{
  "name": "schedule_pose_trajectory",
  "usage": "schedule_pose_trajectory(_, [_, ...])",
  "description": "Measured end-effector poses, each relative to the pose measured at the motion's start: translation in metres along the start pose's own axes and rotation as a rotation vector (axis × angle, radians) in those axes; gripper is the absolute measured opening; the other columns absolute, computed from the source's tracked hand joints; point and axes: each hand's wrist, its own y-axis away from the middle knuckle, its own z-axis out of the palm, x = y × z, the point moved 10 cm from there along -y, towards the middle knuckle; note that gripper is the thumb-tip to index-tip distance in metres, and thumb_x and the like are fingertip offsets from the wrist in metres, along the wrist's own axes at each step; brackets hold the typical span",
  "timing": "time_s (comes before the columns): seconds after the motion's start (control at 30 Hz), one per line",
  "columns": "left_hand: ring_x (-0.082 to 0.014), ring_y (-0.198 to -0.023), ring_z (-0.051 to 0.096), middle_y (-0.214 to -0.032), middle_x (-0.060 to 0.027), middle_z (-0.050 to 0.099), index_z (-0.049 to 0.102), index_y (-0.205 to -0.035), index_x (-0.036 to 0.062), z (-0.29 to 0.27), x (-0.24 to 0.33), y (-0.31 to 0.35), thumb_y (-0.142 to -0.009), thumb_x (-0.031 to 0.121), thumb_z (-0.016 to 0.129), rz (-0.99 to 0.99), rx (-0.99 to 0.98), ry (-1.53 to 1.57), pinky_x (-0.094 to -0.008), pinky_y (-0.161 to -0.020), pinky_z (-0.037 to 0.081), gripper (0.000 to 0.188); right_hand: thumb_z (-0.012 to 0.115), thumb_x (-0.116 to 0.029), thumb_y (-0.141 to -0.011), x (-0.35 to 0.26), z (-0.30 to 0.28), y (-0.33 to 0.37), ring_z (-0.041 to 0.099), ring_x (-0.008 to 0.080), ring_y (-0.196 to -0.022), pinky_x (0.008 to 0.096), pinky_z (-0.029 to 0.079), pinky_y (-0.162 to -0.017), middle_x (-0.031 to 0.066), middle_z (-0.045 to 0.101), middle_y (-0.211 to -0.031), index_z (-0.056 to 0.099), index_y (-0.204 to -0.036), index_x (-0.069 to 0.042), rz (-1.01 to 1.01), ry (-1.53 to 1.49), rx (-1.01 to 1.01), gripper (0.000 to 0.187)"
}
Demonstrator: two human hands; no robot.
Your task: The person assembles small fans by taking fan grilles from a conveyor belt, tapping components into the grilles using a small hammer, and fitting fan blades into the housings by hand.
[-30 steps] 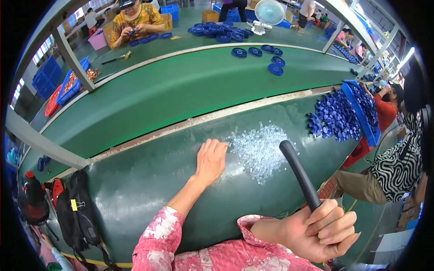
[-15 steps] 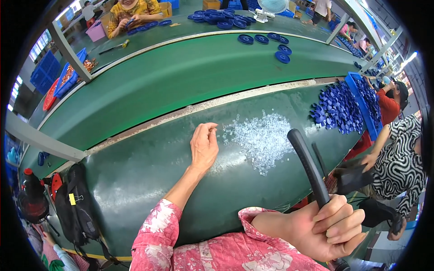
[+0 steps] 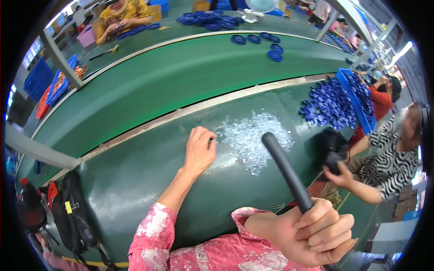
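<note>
My right hand (image 3: 323,232) is closed around a smooth black rod (image 3: 289,174) with a rounded end. The rod slants up and to the left, over the right part of a heap of small clear plastic pieces (image 3: 255,140) on the dark green table (image 3: 135,180). My left hand (image 3: 200,147) rests at the table, just left of that heap. Its fingers are curled toward the thumb, and a small dark spot shows between them; whether that is a thing or shadow I cannot make out.
A pile of dark blue plastic parts (image 3: 325,104) lies at the right beside a blue crate (image 3: 355,101). Behind runs a green conveyor belt (image 3: 181,74) with several blue discs (image 3: 274,56). A black bag (image 3: 77,217) lies left. A person in a patterned shirt (image 3: 391,162) handles something black at right.
The rod's tip has shifted left over the clear pieces. My left hand has turned slightly. The person at right has moved closer to the table's edge, raising a black thing.
</note>
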Motion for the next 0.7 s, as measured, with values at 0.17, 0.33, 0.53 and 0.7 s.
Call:
schedule_pose_trajectory(0.17, [-0.0326,-0.091,0.055,-0.091,-0.0129,0.057,0.061,-0.087,0.0019,-0.006,-0.006,0.005,-0.077,-0.002,0.066,-0.016,-0.043,-0.031,-0.0421,-0.079,0.047,0.012,0.033,-0.031,-0.106,0.003,-0.002,0.002,0.027,0.0114,-0.040,0.0277,0.027,-0.042,0.0041,0.041,-0.062,0.041,-0.064,-0.010,0.042,0.018,0.040,0.048])
schedule_pose_trajectory(0.33, [-0.0331,-0.089,0.054,-0.090,-0.0132,0.054,0.059,-0.088,0.0017,0.005,0.003,0.001,-0.079,-0.001,0.065,-0.026,-0.077,-0.020,-0.0425,-0.079,0.046,0.011,0.034,-0.031,-0.106,-0.003,-0.003,0.002,0.029,0.0115,-0.042,0.0277,0.027,-0.042,0.0042,0.043,-0.063,0.042,-0.064,-0.010,0.026,0.042,0.029,0.047])
schedule_pose_trajectory(0.53, [-0.0336,-0.087,0.053,-0.089,-0.0135,0.054,0.056,-0.087,0.0013,0.005,0.032,0.003,-0.081,-0.001,0.063,0.141,-0.095,-0.180,-0.0433,-0.077,0.045,0.009,0.034,-0.032,-0.106,-0.002,0.001,-0.002,0.029,0.0117,-0.043,0.0280,0.029,-0.044,0.0039,0.044,-0.063,0.044,-0.065,-0.010,0.081,0.038,-0.002,0.047])
schedule_pose_trajectory(0.7, [-0.0323,-0.085,0.054,-0.087,-0.0122,0.055,0.057,-0.086,0.0025,0.002,0.042,0.004,-0.081,0.001,0.065,0.216,-0.028,-0.301,-0.0425,-0.075,0.045,0.009,0.034,-0.032,-0.106,-0.002,-0.003,0.001,0.031,0.0126,-0.043,0.0290,0.033,-0.045,0.0047,0.045,-0.064,0.044,-0.066,-0.010,0.061,0.040,0.019,0.047])
